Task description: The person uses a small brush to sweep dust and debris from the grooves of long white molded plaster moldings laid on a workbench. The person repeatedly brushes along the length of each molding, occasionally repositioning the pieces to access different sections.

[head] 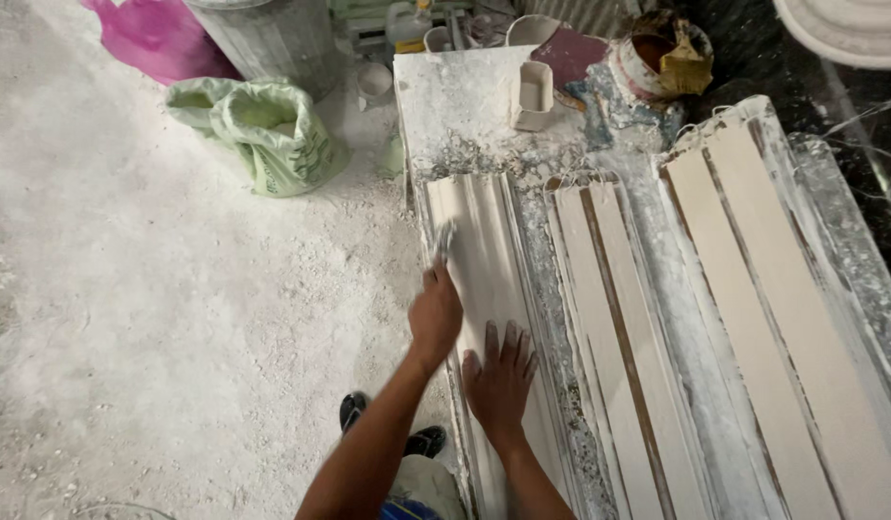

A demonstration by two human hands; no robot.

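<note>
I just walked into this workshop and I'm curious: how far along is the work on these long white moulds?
Looks done: two moulds on the right sit filled with smooth pale plaster. In hand: on the leftmost mould, the left hand works a small tool along its edge while the right hand presses flat. Left: that mould's surface and its crumb-strewn edges, apparently.
</note>
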